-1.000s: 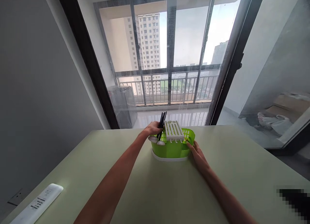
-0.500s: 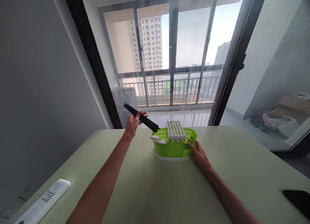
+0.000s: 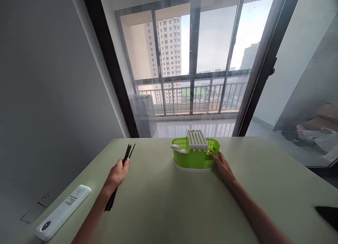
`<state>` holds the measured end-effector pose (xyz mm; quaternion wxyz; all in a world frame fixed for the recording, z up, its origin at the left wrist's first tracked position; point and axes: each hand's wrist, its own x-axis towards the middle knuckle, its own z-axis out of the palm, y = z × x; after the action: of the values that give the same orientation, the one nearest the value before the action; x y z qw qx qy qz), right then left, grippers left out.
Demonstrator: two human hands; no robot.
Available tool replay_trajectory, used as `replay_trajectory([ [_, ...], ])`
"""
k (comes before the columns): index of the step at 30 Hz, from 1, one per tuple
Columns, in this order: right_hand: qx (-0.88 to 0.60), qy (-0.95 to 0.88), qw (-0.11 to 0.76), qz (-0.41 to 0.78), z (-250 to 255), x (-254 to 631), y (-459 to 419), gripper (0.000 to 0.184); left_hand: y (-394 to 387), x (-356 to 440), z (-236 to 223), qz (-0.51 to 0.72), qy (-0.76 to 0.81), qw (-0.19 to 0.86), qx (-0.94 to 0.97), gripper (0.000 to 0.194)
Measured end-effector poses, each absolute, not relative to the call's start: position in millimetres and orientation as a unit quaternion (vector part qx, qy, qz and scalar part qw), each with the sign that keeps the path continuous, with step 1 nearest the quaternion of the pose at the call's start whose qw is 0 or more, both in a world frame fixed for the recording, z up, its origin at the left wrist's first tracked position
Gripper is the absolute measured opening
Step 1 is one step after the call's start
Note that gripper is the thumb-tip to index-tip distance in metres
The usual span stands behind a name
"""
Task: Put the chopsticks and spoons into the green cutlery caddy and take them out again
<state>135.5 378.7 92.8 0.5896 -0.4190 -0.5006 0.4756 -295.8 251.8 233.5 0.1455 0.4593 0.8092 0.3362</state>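
My left hand [image 3: 117, 173] is closed round a bunch of black chopsticks [image 3: 111, 201], left of centre over the table. Their tips fan out a little above my fingers, and the other ends show below the wrist. My right hand [image 3: 222, 165] grips the right end of a green utensil basket [image 3: 188, 161], with its fingers at the rim and side wall. The basket stands upright on a white base tray [image 3: 194, 169]. A white slotted rack [image 3: 196, 139] sits across its top. Two white spoon-like pieces [image 3: 175, 148] stick out at the basket's front left.
A long white power strip or similar device [image 3: 63, 210] with dark markings lies at the table's left edge. Some dark object [image 3: 327, 215] is at the right edge. Behind the pale green table [image 3: 163, 205] stands a glass door with a dark frame [image 3: 113, 61].
My left hand has moved away from the basket, left and towards me, bringing the chopsticks with it. They have turned from crosswise to steeply slanted. My right hand stays at the basket.
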Motion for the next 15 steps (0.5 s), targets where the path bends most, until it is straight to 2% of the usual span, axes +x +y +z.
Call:
replay_trajectory([
  [5,-0.458,-0.509,0.591,0.426,91,137,375,0.056,225,-300,187,0.176,0.868,0.086,0.456,0.024],
  [8,-0.511,-0.497,0.631,0.307,86,138,369,0.059,212,-301,169,0.107,0.87,0.047,0.478,0.029],
  [11,-0.556,-0.46,0.664,0.193,79,139,363,0.053,202,-301,161,0.032,0.858,-0.02,0.513,0.03],
  [15,-0.562,-0.455,0.663,0.193,72,140,362,0.046,192,-296,159,0.025,0.848,-0.075,0.524,0.031],
])
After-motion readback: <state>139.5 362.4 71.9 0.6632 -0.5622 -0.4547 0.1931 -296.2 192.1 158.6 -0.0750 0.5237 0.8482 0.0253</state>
